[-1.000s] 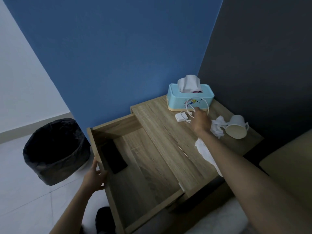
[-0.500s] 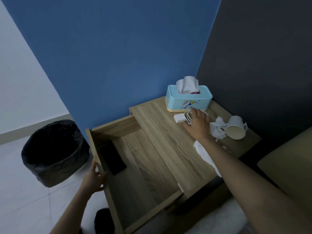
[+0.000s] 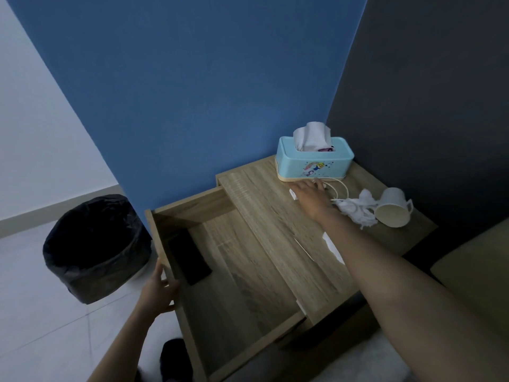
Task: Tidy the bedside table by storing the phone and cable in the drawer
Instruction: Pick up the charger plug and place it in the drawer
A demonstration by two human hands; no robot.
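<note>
Blue wall behind, pale floor at left with a dark bin [image 3: 96, 249] on it. Moving right, our left hand [image 3: 158, 292] grips the front left edge of the open drawer [image 3: 248, 293], holding it as it did a second ago. Inside, near that left edge, lies the phone [image 3: 190, 260], so half the job looks done. On the table [image 3: 278, 224], our right hand [image 3: 312, 195] has dropped flat from its raised reach onto the charger [image 3: 292, 194] and the cable [image 3: 340, 188], by the tissue box [image 3: 314, 161] at the back edge; whether the fingers have closed we cannot tell. Crumpled tissue [image 3: 356, 210] touching the cable may snag. A tipped cup [image 3: 392, 209] lies farthest right.
</note>
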